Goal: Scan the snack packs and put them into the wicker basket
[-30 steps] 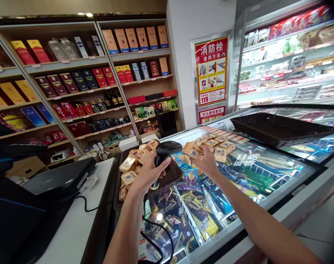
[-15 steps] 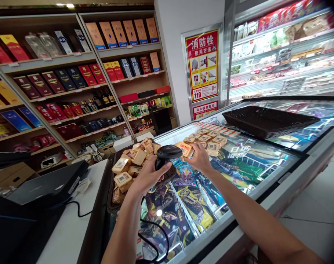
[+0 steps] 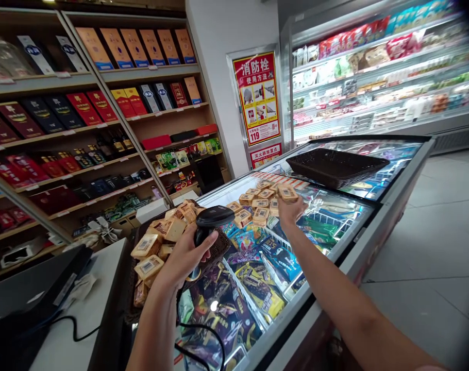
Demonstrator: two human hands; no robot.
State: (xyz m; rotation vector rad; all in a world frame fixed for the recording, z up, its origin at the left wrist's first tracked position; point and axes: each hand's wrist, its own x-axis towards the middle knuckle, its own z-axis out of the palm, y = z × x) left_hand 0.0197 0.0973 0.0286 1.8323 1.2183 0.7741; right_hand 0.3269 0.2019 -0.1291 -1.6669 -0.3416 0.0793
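Note:
My left hand (image 3: 190, 252) is wrapped around the handle of a black barcode scanner (image 3: 216, 215), its cable hanging down over the glass. Beside and behind that hand, a brown woven basket (image 3: 129, 301) holds a heap of wrapped square bread packs (image 3: 146, 246). In my right hand (image 3: 291, 212) is one wrapped bread pack (image 3: 287, 192), its barcode label facing up. It hovers at the right end of several similar packs (image 3: 261, 215) laid out on the freezer's glass top; whether it touches them I cannot tell.
A dark woven tray (image 3: 337, 172) sits farther along the chest freezer (image 3: 368, 226). Bagged ice creams show beneath the glass. At left stands a white counter (image 3: 99, 293) with a black machine (image 3: 29, 293). Shelves of boxes (image 3: 137, 49) and a lit fridge (image 3: 373, 87) stand behind.
My right hand has carried a bread pack away from the scanner, rightward to the laid-out packs. My left hand keeps its hold on the scanner. The view has turned to the right.

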